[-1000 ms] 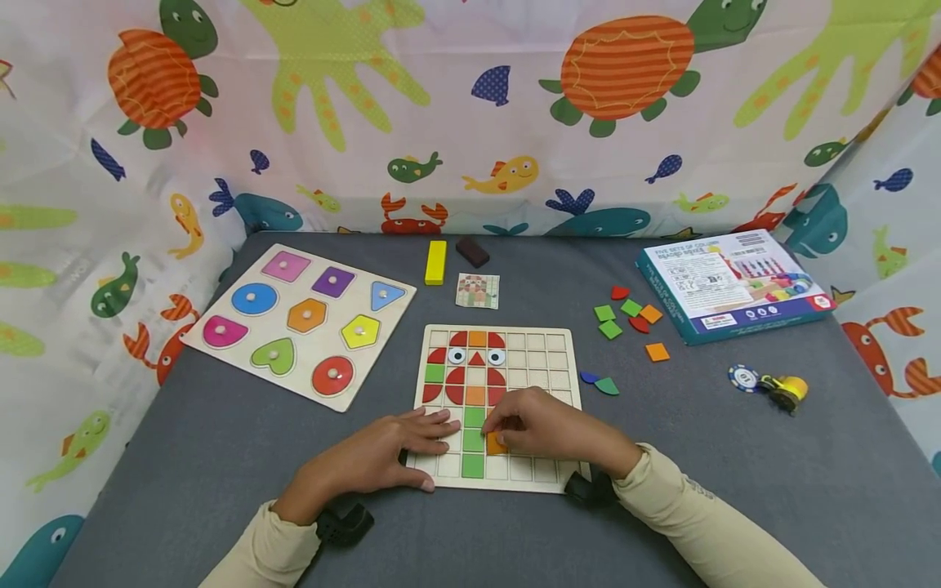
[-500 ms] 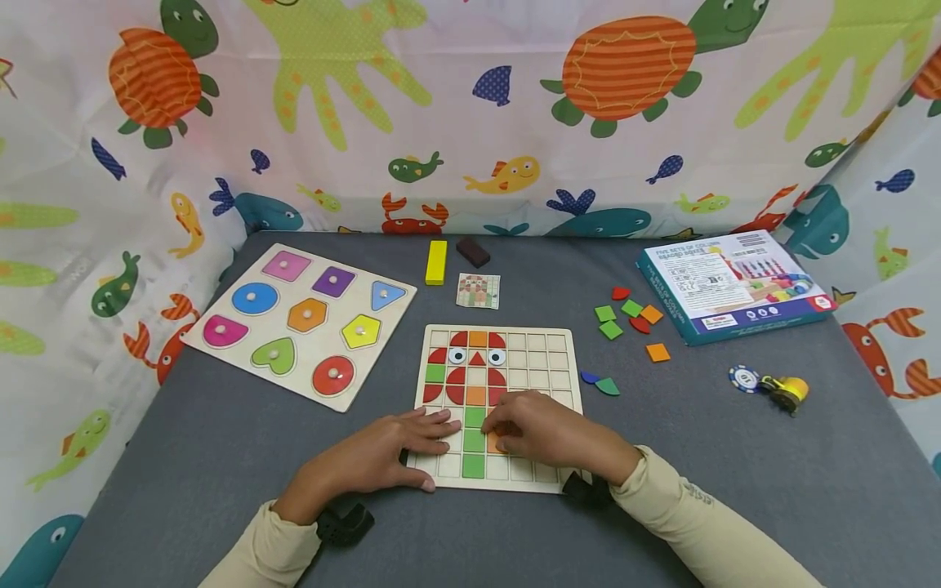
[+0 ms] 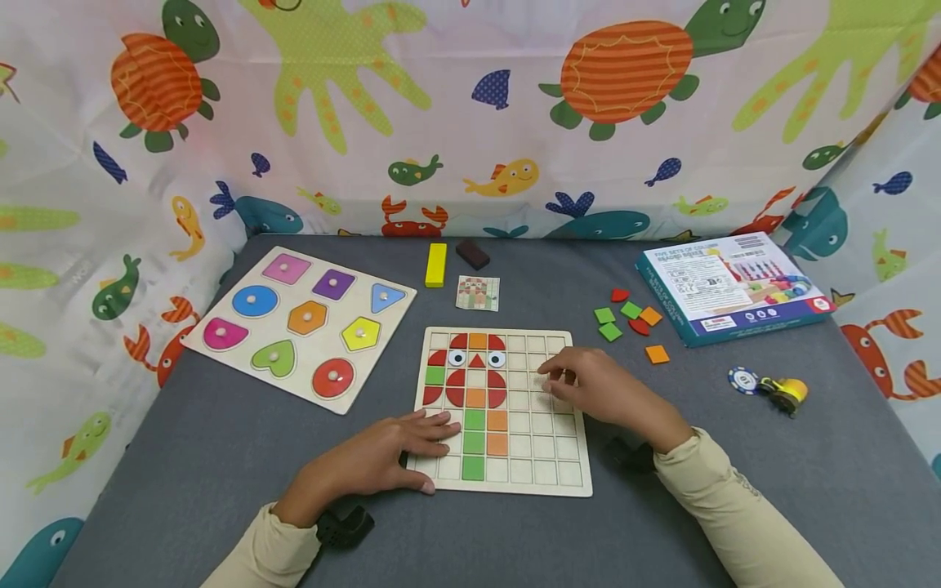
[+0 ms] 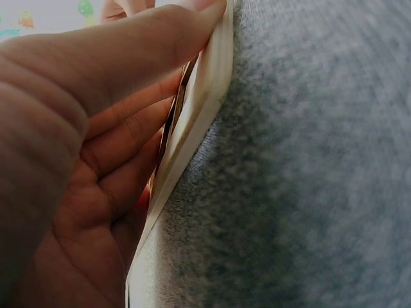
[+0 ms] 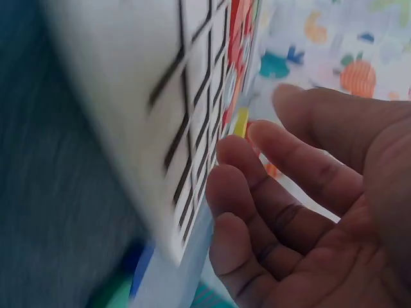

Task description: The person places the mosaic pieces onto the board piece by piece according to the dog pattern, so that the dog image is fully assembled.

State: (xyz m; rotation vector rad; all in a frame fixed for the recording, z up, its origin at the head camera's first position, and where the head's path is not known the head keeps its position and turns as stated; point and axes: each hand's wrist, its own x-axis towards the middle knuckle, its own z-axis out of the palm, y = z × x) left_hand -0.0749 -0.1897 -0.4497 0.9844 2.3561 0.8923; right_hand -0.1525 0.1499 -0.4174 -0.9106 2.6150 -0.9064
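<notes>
A wooden grid board (image 3: 545,425) lies on the grey cloth, with red, green and orange pieces set in its cells and two round eye pieces near the top. My left hand (image 3: 393,451) rests over the board's lower left corner, fingers spread. In the left wrist view its thumb lies along the board edge (image 4: 215,80). Above the right part of the board is my right hand (image 3: 606,392), fingers loosely bent and holding nothing. The right wrist view shows its bare fingertips (image 5: 231,189) beside the grid. Two orange square tiles (image 3: 497,433) sit in the cells beside the green column (image 3: 474,443).
Loose green, red and orange pieces (image 3: 610,331) lie right of the board. Farther right are a box (image 3: 735,286), a poker chip (image 3: 743,380) and a small yellow-black toy (image 3: 787,394). A knobbed shape puzzle (image 3: 301,282), yellow block (image 3: 435,265), dark block (image 3: 473,254) and picture card (image 3: 478,293) stand behind.
My right hand has let go of the orange tile, which now sits in its cell, and has moved right and away over the board. The left hand stays in place.
</notes>
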